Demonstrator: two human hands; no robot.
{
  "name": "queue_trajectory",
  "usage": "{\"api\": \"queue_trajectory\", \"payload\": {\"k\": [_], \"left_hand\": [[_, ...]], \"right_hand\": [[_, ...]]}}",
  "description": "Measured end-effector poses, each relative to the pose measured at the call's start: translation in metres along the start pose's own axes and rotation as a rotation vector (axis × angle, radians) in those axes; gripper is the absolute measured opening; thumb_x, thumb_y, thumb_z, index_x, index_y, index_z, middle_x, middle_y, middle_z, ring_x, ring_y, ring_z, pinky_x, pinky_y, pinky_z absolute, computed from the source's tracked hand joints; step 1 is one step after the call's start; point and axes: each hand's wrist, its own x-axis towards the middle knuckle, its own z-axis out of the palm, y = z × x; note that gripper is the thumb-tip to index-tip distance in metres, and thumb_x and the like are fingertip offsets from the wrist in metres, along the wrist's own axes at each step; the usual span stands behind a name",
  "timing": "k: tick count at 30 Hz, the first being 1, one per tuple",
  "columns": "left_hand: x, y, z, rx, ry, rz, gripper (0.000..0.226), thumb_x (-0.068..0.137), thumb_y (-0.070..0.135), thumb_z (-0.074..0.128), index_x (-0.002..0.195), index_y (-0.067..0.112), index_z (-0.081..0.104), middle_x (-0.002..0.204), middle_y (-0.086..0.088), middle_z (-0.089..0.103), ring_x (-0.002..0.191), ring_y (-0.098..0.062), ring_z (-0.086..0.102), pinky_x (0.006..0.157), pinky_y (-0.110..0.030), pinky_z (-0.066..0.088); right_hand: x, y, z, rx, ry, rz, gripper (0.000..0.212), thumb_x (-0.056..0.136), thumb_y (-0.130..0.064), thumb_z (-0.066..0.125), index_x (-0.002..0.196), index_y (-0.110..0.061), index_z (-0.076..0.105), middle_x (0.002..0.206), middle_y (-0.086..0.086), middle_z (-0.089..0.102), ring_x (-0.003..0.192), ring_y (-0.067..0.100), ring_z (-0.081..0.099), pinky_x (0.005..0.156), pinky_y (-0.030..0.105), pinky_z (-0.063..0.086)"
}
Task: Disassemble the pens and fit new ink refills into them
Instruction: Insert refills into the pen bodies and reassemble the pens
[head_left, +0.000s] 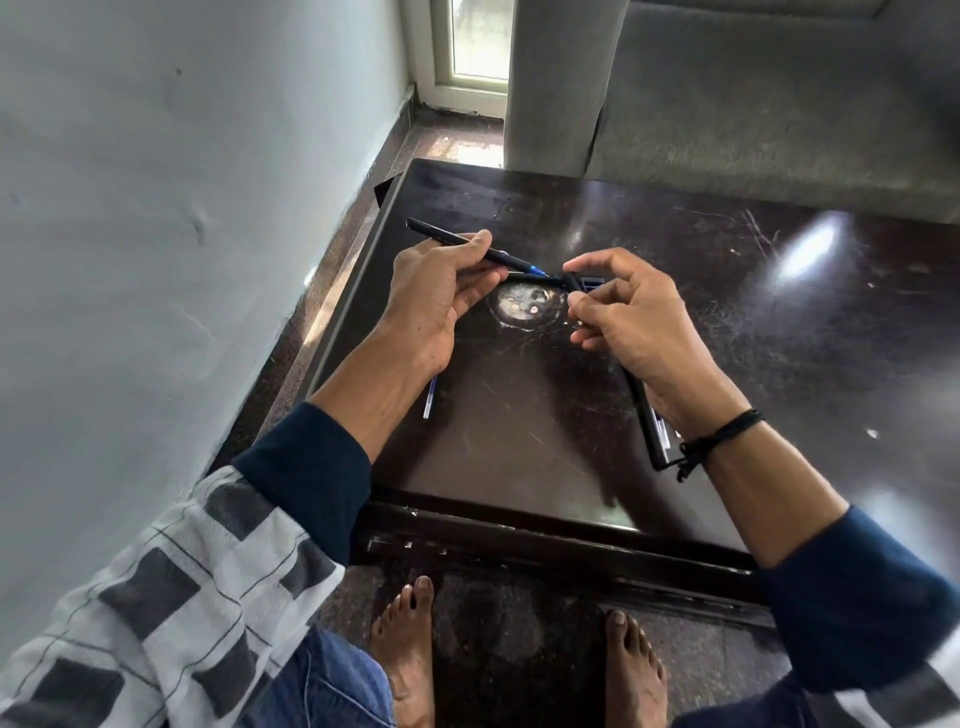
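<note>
The left grip (441, 291) is curling thumb and fingers round one black pen (441, 235), holding it above the table (519, 441). The pen's long axis is running far-left to near-right, with its blue tip pointing right, towards the right grip (628, 317). The right grip is pinching one short black piece (571, 283) just beside that tip. One clear refill (428, 397) is lying by the left wrist. One black case (652, 431) is lying under the right wrist, its contents partly hidden and not countable.

Refill (428, 402) half under left wrist (400, 371); black case (652, 434) mostly behind right wrist (693, 410).
</note>
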Motion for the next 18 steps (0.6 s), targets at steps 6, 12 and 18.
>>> {"api": "queue_trajectory", "payload": {"k": [6,12,18], "left_hand": [[-0.0018,0.0016,0.0025,0.013,-0.022,-0.010,0.008,0.089,0.009,0.074,0.090,0.005,0.067,0.096,-0.019,0.076,0.086,-0.028,0.076,0.071,-0.024,0.058],[-0.0054,-0.0010,0.0045,0.045,-0.070,-0.016,0.008,0.090,0.010,0.073,0.090,0.006,0.067,0.103,-0.025,0.074,0.090,-0.033,0.076,0.071,-0.025,0.059],[-0.0098,-0.0052,0.0089,0.122,-0.158,-0.036,0.006,0.090,0.009,0.073,0.093,0.007,0.068,0.085,-0.011,0.076,0.082,-0.025,0.076,0.070,-0.026,0.060]], "right_hand": [[0.0004,0.0034,0.0033,-0.085,0.000,-0.075,0.026,0.091,-0.018,0.074,0.100,-0.042,0.073,0.075,-0.014,0.068,0.065,0.008,0.067,0.071,0.033,0.056],[0.0012,0.0063,0.0059,-0.107,0.000,-0.109,0.021,0.092,-0.020,0.074,0.103,-0.038,0.074,0.081,-0.008,0.071,0.064,0.005,0.066,0.068,0.027,0.052],[0.0014,0.0071,0.0079,-0.138,0.015,-0.124,0.018,0.091,-0.022,0.076,0.100,-0.037,0.073,0.079,-0.015,0.072,0.063,0.003,0.068,0.065,0.027,0.051]]}}
